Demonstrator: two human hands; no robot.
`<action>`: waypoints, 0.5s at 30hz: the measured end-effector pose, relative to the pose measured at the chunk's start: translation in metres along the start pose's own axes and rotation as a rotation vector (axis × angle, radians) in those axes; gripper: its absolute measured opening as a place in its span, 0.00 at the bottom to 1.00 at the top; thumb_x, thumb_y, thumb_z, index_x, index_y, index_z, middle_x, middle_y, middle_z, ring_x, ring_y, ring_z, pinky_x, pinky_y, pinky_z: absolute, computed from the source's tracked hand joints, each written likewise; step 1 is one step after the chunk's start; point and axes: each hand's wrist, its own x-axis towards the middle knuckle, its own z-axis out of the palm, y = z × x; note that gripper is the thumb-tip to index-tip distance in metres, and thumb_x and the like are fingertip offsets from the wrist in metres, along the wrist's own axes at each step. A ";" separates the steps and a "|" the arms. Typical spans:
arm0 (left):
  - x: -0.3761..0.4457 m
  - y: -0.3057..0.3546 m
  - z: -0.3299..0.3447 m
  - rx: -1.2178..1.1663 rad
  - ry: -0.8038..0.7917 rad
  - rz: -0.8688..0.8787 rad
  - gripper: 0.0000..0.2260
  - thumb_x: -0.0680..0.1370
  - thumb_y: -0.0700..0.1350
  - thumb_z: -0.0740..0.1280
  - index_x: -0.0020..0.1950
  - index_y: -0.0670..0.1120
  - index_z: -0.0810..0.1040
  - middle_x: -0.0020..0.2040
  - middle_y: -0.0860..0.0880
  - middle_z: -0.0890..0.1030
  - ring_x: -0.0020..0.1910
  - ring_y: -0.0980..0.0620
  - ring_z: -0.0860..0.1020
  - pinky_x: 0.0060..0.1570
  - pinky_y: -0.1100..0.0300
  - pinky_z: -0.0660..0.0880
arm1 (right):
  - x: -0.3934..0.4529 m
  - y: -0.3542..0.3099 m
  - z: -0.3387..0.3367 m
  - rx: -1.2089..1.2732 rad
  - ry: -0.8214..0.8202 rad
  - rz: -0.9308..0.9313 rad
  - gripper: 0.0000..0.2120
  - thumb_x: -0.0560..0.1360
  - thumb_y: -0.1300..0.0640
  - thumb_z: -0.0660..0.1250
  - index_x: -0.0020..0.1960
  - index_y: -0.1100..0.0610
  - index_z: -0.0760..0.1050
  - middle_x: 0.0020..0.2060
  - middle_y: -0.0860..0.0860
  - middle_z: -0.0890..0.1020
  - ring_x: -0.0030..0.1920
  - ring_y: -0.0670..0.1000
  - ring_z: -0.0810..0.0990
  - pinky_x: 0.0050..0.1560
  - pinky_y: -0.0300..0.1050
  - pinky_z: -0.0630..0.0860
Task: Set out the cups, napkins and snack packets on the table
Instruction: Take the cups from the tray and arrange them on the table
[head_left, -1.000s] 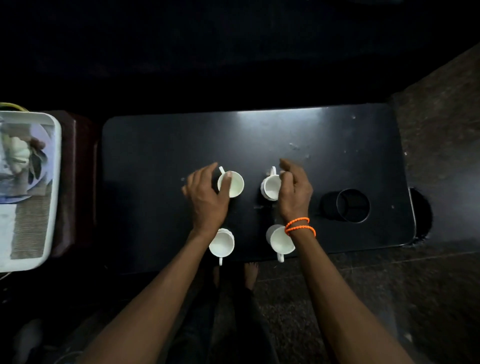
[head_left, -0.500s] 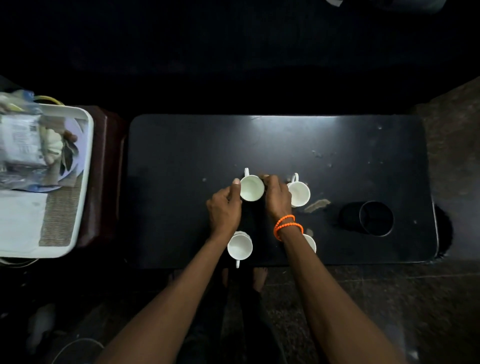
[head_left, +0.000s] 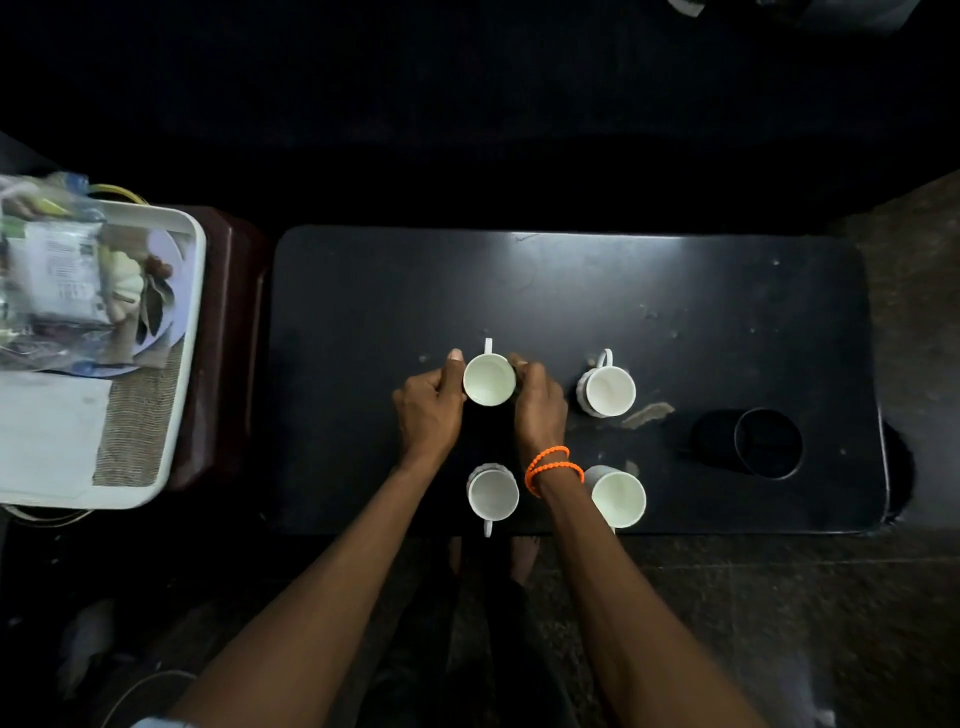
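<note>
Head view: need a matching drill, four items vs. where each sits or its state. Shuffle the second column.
Items
1. far-left cup
2. far-right cup
3. black container
4. white tray

Places/states
A. on a stand left of the table, holding packets
B. alone near the table's right end
C. free on the table, handle pointing away from the person
D. between the left hand and right hand, fingers on both sides

Pairs: 1-D, 2-C, 3-B, 4-A
</note>
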 end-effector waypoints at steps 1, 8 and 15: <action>0.001 0.000 0.001 0.005 -0.003 0.010 0.23 0.76 0.69 0.56 0.37 0.52 0.76 0.31 0.45 0.76 0.39 0.41 0.85 0.48 0.44 0.80 | 0.000 -0.001 0.000 0.002 0.010 0.001 0.21 0.70 0.43 0.54 0.44 0.46 0.85 0.55 0.51 0.87 0.56 0.52 0.81 0.55 0.47 0.72; 0.002 -0.004 0.004 0.011 0.000 0.029 0.29 0.77 0.70 0.56 0.33 0.46 0.75 0.36 0.34 0.82 0.37 0.41 0.83 0.44 0.44 0.79 | 0.003 -0.002 -0.001 -0.052 0.012 0.009 0.19 0.71 0.44 0.54 0.35 0.38 0.83 0.34 0.35 0.84 0.48 0.49 0.78 0.45 0.39 0.71; 0.004 -0.010 -0.006 -0.047 -0.007 0.031 0.32 0.79 0.66 0.59 0.37 0.37 0.77 0.35 0.35 0.81 0.41 0.38 0.84 0.42 0.43 0.80 | 0.002 0.001 0.002 -0.032 0.080 -0.064 0.16 0.81 0.53 0.58 0.57 0.56 0.83 0.54 0.50 0.84 0.60 0.54 0.80 0.57 0.43 0.70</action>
